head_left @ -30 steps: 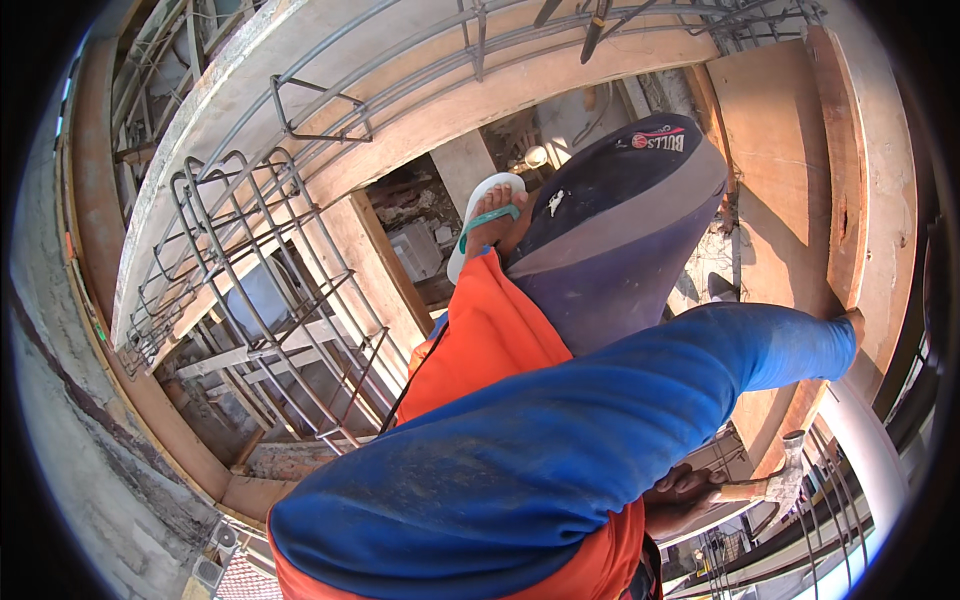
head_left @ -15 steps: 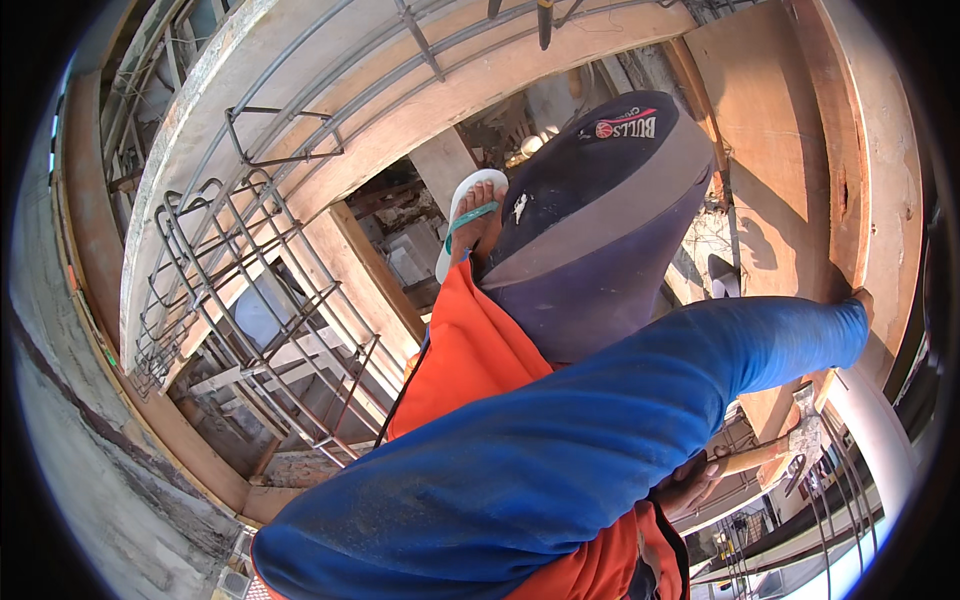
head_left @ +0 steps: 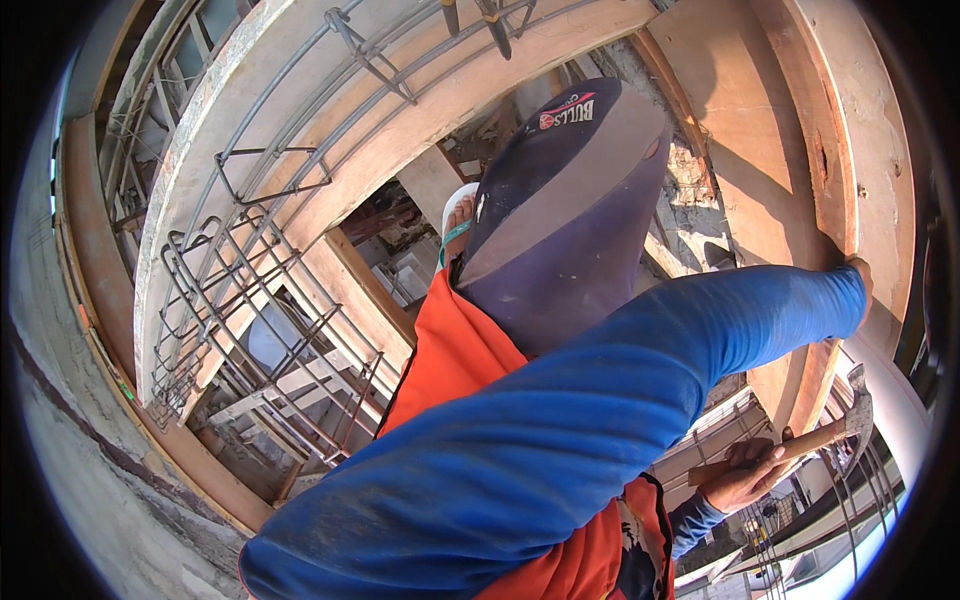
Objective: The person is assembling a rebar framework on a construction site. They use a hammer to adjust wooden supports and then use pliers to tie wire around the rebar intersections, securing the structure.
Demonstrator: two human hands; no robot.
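My left arm, in a blue sleeve, reaches across to the right. My left hand [head_left: 863,284] is closed at the edge of an upright wooden board [head_left: 835,170], with most of its fingers hidden behind the sleeve and board. Lower down, my right hand [head_left: 745,476] grips the wooden handle of a claw hammer [head_left: 822,437]. The hammer's metal head points right, just below the board's lower end and apart from it. Whether a nail is at the board does not show.
A rebar cage [head_left: 255,290] lies along the left, beside a curved-looking form panel [head_left: 190,160]. My bent knee and sandalled foot [head_left: 458,215] rest above wooden beams with open gaps between them. More bars [head_left: 845,520] stand at the lower right. A plywood panel [head_left: 740,110] stands upper right.
The right hand with the hammer has come out from behind the left arm, moving right. The left hand stays at the board. The view has shifted slightly.
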